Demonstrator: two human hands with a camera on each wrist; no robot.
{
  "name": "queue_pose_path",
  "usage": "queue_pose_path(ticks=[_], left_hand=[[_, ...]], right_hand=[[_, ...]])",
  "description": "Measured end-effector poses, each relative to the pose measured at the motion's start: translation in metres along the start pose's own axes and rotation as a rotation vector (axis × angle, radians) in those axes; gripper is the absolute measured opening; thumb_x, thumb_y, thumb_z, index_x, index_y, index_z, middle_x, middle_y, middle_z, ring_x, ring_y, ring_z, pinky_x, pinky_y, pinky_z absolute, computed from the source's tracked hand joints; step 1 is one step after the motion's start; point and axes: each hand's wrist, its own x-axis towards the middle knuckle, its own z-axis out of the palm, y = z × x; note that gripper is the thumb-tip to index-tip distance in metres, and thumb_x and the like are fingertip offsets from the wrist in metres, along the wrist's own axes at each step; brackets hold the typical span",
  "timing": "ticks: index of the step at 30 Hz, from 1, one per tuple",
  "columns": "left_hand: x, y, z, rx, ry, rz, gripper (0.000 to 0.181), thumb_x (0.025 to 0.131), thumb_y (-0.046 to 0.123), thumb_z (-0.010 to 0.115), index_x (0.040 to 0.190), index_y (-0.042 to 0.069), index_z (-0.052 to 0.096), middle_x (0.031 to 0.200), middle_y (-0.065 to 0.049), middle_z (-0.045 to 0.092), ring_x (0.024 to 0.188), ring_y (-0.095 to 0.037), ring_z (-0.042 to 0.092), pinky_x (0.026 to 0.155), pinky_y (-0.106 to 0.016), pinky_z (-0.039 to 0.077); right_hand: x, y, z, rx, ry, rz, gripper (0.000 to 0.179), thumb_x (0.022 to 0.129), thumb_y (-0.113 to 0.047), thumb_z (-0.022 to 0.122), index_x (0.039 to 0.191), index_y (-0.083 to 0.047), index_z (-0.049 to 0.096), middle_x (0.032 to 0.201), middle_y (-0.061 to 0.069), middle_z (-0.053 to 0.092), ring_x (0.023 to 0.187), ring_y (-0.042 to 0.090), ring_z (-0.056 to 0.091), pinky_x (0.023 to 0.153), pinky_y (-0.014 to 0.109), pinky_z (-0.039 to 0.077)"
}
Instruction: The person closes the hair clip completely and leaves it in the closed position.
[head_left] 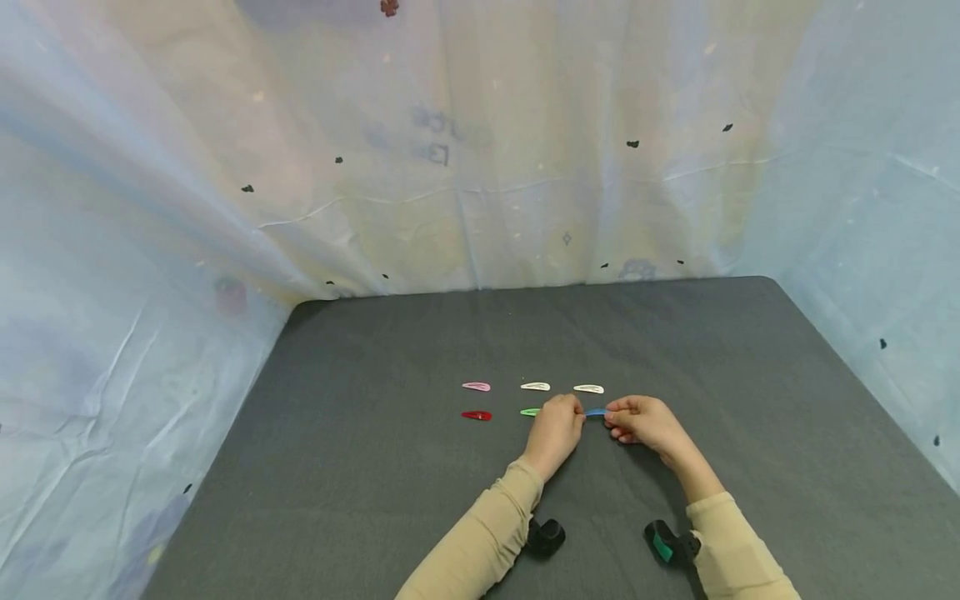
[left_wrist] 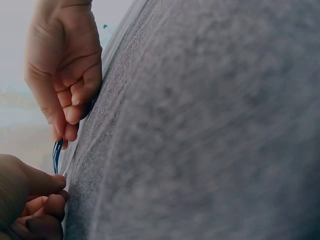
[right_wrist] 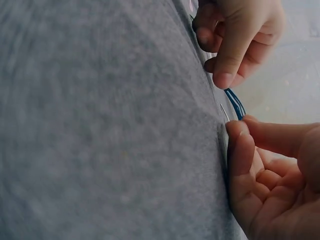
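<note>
A blue snap hair clip (head_left: 596, 412) spans the gap between my two hands, just above the grey cloth. My left hand (head_left: 556, 431) pinches one end of it between thumb and fingertip. At the other end, my right hand (head_left: 647, 427) pinches it the same way, its remaining fingers curled beneath. Both wrist views show the blue clip (left_wrist: 57, 156) slightly bowed, its ends hidden by the fingertips. In the right wrist view a thin metal strip shows beside the blue clip (right_wrist: 237, 104). A green hair clip (head_left: 529, 412) lies partly covered by my left hand.
A red clip (head_left: 477, 415) lies left of the green one. Behind them, a pink clip (head_left: 476, 386), a white clip (head_left: 536, 386) and another white clip (head_left: 588, 388) form a row. The grey table (head_left: 360, 467) meets a pale patterned curtain (head_left: 510, 167) at the back and sides.
</note>
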Motion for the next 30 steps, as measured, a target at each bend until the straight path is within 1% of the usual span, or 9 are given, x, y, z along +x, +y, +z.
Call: queue_pose_path(ticks=[4,9,12,14,19,21,26,28,30], left_hand=[[0.0012,0.0005,-0.0009,-0.009,-0.009,-0.051,0.005,0.081,0.01,0.068,0.077,0.01,0.065,0.072,-0.001,0.062,0.062,-0.011,0.058,0.052,-0.018,0.04],[0.0032,0.002,-0.0034,-0.049,-0.039,-0.135,0.004,0.075,0.007,0.067,0.075,0.01,0.064,0.07,-0.001,0.061,0.059,-0.012,0.055,0.051,-0.019,0.039],[0.0033,0.0033,-0.0061,-0.05,-0.064,-0.164,0.004,0.075,0.009,0.066,0.076,0.01,0.063,0.072,-0.002,0.06,0.059,-0.012,0.055,0.051,-0.02,0.039],[0.0029,0.0039,-0.0071,-0.047,-0.075,-0.17,0.004,0.076,0.009,0.066,0.077,0.009,0.062,0.072,-0.002,0.06,0.058,-0.013,0.054,0.051,-0.021,0.039],[0.0026,0.005,-0.0064,-0.03,-0.08,-0.172,0.004,0.078,0.01,0.066,0.079,0.009,0.062,0.074,-0.002,0.06,0.058,-0.013,0.055,0.05,-0.021,0.038],[0.0024,0.0054,-0.0064,-0.019,-0.08,-0.16,0.004,0.079,0.01,0.066,0.08,0.009,0.062,0.075,-0.002,0.06,0.058,-0.013,0.055,0.05,-0.021,0.039],[0.0018,0.0069,-0.0067,-0.018,-0.109,-0.119,0.006,0.081,0.011,0.065,0.085,0.009,0.061,0.079,-0.004,0.061,0.061,-0.015,0.056,0.052,-0.022,0.04],[0.002,0.0065,-0.0071,-0.026,-0.119,-0.106,0.007,0.082,0.011,0.065,0.087,0.009,0.06,0.08,-0.003,0.06,0.062,-0.013,0.055,0.053,-0.021,0.039],[0.0026,0.0064,-0.0088,-0.029,-0.115,-0.086,0.008,0.083,0.013,0.065,0.088,0.009,0.06,0.079,-0.002,0.059,0.06,-0.011,0.05,0.053,-0.02,0.038]], right_hand=[[0.001,0.0,0.0026,-0.106,0.007,-0.009,0.027,0.092,-0.013,0.056,0.109,0.008,0.057,0.08,0.006,0.064,0.065,0.01,0.058,0.057,0.026,0.052],[0.0008,-0.0021,0.0064,-0.314,0.034,-0.062,0.019,0.091,-0.014,0.058,0.103,0.001,0.058,0.067,0.005,0.058,0.053,0.012,0.054,0.049,0.027,0.05],[0.0003,-0.0032,0.0085,-0.386,0.041,-0.08,0.017,0.09,-0.014,0.058,0.101,-0.001,0.056,0.063,0.005,0.055,0.049,0.013,0.053,0.046,0.027,0.048],[0.0002,-0.0032,0.0096,-0.389,0.044,-0.074,0.016,0.09,-0.014,0.058,0.1,-0.002,0.056,0.063,0.005,0.055,0.048,0.013,0.053,0.046,0.027,0.048],[0.0002,-0.0029,0.0097,-0.383,0.049,-0.075,0.015,0.09,-0.012,0.058,0.1,-0.002,0.055,0.064,0.005,0.055,0.049,0.013,0.053,0.047,0.028,0.049],[0.0,-0.0031,0.0098,-0.379,0.051,-0.071,0.015,0.09,-0.012,0.057,0.101,-0.002,0.055,0.064,0.005,0.056,0.049,0.013,0.054,0.048,0.028,0.049],[-0.0025,-0.0036,0.0081,-0.389,0.043,-0.061,0.017,0.091,-0.011,0.055,0.103,-0.001,0.053,0.062,0.006,0.055,0.047,0.013,0.055,0.048,0.027,0.05],[-0.0033,-0.0047,0.0057,-0.393,0.047,-0.069,0.019,0.091,-0.011,0.055,0.106,0.0,0.052,0.063,0.007,0.056,0.047,0.013,0.056,0.049,0.028,0.05],[-0.0031,-0.0065,0.0015,-0.409,0.06,-0.09,0.022,0.092,-0.012,0.054,0.109,0.001,0.052,0.066,0.008,0.058,0.05,0.013,0.057,0.05,0.028,0.05]])
